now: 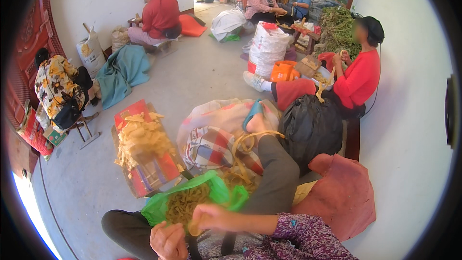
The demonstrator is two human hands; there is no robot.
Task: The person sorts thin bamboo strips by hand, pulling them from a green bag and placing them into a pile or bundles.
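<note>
Over my lap, my left hand (168, 241) is at the lower centre with its fingers curled; whether anything is pinched in them cannot be made out. My right hand (211, 218) is blurred and pinches a small yellowish curled piece (195, 228). Just beyond both hands lies a green plastic bag (157, 206) holding brownish-green dried pieces (187, 200). A long pale-yellow braided strip (236, 148) loops over my raised leg and down to a coil beside the bag. On a low wooden board with a red cover (166, 164) lies a heap of pale-yellow flat pieces (144, 139).
A black plastic sack (312, 126) and a reddish cloth (343, 195) lie on the right. Patterned fabric (207, 146) is spread under my foot. Several seated people work nearby, one in red (361, 72) at the right wall. A teal cloth (122, 70) lies on the floor.
</note>
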